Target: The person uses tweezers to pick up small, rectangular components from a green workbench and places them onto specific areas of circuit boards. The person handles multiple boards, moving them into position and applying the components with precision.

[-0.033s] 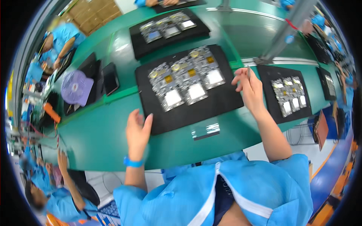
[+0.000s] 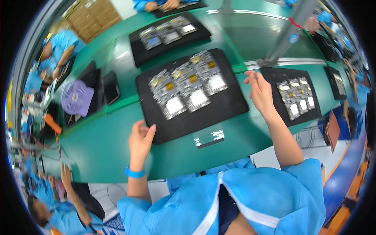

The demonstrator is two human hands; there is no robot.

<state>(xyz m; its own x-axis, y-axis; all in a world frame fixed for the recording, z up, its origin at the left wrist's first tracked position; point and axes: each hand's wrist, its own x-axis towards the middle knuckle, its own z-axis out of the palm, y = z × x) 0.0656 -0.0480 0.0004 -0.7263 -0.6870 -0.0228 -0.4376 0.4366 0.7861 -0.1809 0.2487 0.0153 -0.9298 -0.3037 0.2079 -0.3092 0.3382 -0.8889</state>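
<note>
In front of me a black foam pad [image 2: 196, 123] lies on the green table, bearing a joined panel of circuit boards [image 2: 192, 89] with silver shields and yellow round parts. My left hand [image 2: 140, 141], with a blue wristband, is beside the pad's near left corner, thumb and fingers apart and nothing in it. At the pad's right side hovers my right hand [image 2: 260, 93], its fingers drawn together. Whatever is between those fingers is too small or hidden to name. A small clear film piece with a dark edge [image 2: 210, 139] lies near the pad's front edge.
Other black pads with boards lie beyond [image 2: 170, 41] and to the right [image 2: 291, 117]. A purple reel [image 2: 77, 98] and a dark phone [image 2: 111, 87] are at left. A grey post [image 2: 288, 33] rises at back right. Co-workers sit around the table.
The view has shifted slightly, so the pads sit a little further left. My right hand's fingers have closed up, and the thin dark tip seen among them no longer shows clearly.
</note>
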